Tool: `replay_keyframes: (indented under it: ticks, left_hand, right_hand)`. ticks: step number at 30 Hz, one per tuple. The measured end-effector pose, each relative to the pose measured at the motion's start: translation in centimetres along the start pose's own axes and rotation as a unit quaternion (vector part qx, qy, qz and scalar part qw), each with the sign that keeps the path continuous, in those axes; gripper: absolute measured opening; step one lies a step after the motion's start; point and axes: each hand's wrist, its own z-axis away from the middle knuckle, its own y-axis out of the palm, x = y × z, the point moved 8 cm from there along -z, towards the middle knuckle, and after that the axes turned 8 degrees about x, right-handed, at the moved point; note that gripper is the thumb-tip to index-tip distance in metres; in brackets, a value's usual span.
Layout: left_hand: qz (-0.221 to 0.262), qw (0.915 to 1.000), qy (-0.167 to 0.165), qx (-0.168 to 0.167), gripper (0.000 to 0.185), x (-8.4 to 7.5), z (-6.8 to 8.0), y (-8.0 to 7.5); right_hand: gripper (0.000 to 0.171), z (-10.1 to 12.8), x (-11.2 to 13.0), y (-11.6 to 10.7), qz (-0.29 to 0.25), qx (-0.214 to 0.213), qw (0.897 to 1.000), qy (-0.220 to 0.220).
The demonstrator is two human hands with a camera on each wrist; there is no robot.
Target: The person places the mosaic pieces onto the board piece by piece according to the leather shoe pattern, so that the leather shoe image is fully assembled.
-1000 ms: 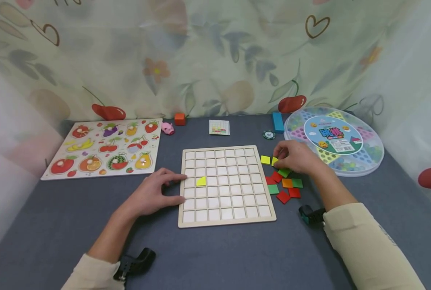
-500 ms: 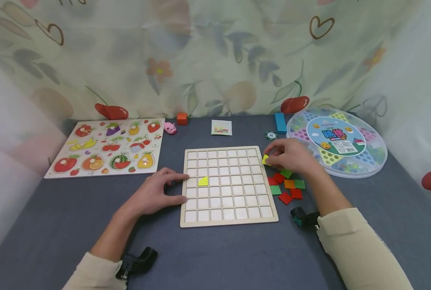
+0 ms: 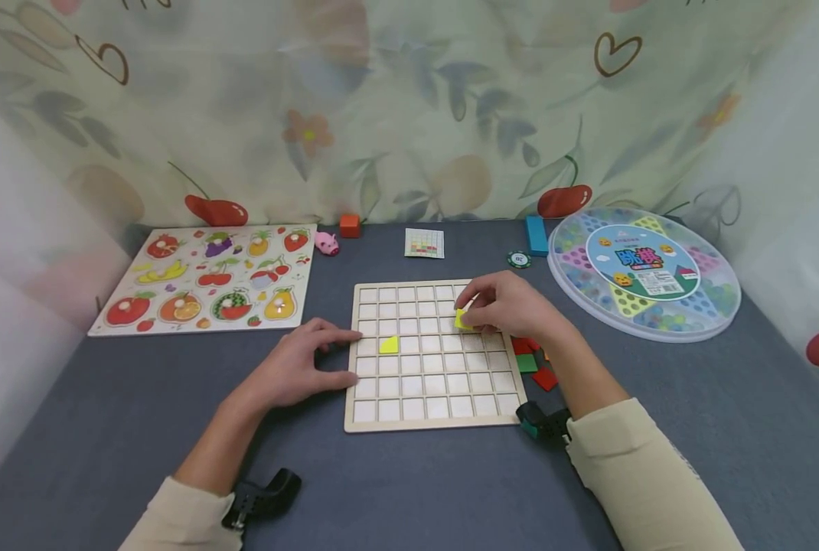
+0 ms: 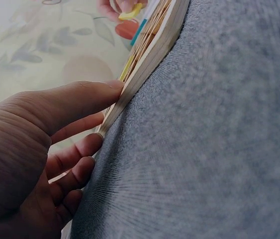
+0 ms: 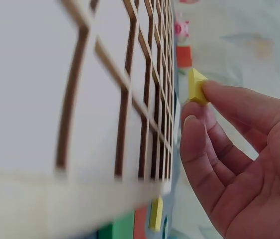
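Note:
A pale wooden grid board (image 3: 412,425) with white squares lies flat on the dark table. My left hand (image 3: 306,363) touches its left edge with thumb and index finger spread apart; in the left wrist view the thumb (image 4: 87,97) rests along the rim. One yellow tile (image 3: 389,345) with a slanted corner sits in the grid near the left. My right hand (image 3: 506,306) pinches another yellow tile (image 5: 196,87) between thumb and fingers, above the upper right squares. Red tiles (image 3: 544,378) and a green tile (image 3: 526,363) lie beside the board's right edge, partly hidden by the right arm.
A fruit puzzle board (image 3: 210,279) lies at the back left, near a pink pig (image 3: 327,243) and an orange cube (image 3: 350,226). A small grid card (image 3: 424,243), a chip (image 3: 519,259), a blue block (image 3: 536,236) and a round game box (image 3: 644,272) stand behind.
From the loose tiles, my right hand has moved left over the board, carrying a yellow tile between its fingertips. My left hand stays at the board's left edge.

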Motion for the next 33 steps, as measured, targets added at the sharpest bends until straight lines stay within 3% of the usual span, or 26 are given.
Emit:
replay_keyframes:
  ticks: [13, 24, 33]
  left_hand:
    - [0.002, 1.0000, 0.000, 0.004, 0.059, -0.1, 0.0, 0.1]
    - [-0.001, 1.0000, -0.008, 0.000, 0.059, -0.1, 0.1, -0.1]
    - [-0.003, 1.0000, 0.001, 0.005, 0.059, -0.1, 0.1, 0.0]
  right_hand:
    - [0.008, -2.2, 2.1, 4.2, 0.050, 0.050, 0.997, 0.012]
    - [0.006, -2.3, 3.3, 4.5, 0.119, 0.046, 0.992, 0.017]
    - [0.013, -1.5, 2.5, 3.3, 0.082, 0.053, 0.995, 0.016]
